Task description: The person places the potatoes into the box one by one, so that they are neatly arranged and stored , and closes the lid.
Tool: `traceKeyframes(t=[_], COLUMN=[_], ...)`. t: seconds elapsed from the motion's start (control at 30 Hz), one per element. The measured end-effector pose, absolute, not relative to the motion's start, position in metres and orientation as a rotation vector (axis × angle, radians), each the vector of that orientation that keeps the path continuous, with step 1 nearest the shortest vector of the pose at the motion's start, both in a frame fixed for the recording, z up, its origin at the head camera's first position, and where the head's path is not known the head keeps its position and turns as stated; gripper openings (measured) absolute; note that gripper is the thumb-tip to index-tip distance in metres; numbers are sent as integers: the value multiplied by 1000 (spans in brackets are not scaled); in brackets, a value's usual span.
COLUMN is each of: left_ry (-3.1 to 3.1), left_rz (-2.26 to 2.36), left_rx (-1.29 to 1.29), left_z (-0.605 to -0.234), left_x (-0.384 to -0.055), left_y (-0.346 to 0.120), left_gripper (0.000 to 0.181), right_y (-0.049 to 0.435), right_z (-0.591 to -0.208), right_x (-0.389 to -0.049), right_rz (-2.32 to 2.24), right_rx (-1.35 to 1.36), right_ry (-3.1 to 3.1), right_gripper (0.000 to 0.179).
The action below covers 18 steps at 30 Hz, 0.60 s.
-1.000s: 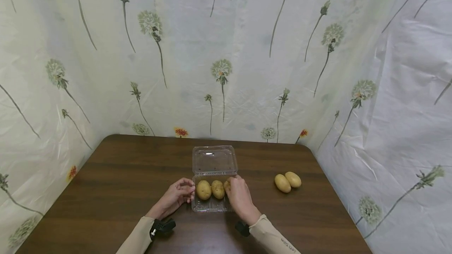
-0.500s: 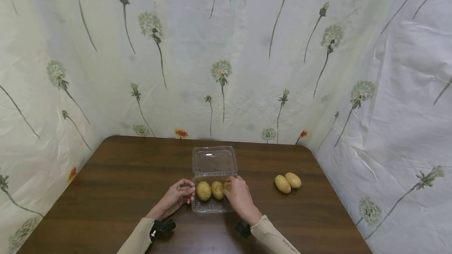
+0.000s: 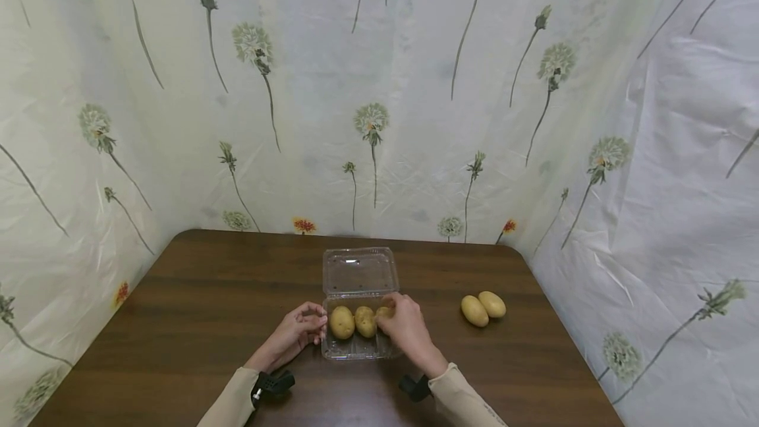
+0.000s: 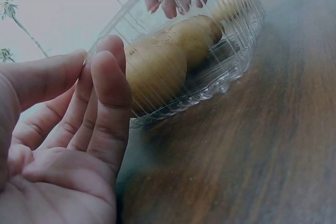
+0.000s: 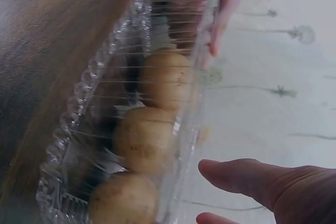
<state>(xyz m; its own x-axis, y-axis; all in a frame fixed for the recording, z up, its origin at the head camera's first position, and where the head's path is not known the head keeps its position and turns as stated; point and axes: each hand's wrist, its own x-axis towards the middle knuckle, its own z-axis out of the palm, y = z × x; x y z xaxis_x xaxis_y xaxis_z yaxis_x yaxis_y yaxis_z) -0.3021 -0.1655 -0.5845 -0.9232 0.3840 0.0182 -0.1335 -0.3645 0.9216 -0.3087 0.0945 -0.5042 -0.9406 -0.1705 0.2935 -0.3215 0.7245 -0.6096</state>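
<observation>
fingers (image 4: pixel 111 87) of the left hand (image 3: pixel 296 329) pinch the left rim of a clear plastic clamshell (image 3: pixel 350 354), probably to steady so light a box. the right hand (image 3: pixel 410 327) has its fingers parted over the right end, seemingly gripping nothing. three potatoes (image 3: pixel 342 323) sit in a row inside, uncovered because the lid (image 3: pixel 360 271) lies folded to the far side. well apart to the right, two more potatoes (image 3: pixel 474 311) touch each other on the surface (image 3: pixel 255 275).
</observation>
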Motion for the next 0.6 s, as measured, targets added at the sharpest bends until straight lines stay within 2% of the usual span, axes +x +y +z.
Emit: traceKeyframes(t=[0.6], left_ry=[1565], left_rz=[2327], left_rx=[326], left_z=[-585], left_x=[-302], left_y=[-165], left_gripper=[15], right_y=[124], right_z=[-493], right_x=[-317], right_rz=[1360], right_rx=[283], right_ry=[-2802], right_gripper=[42])
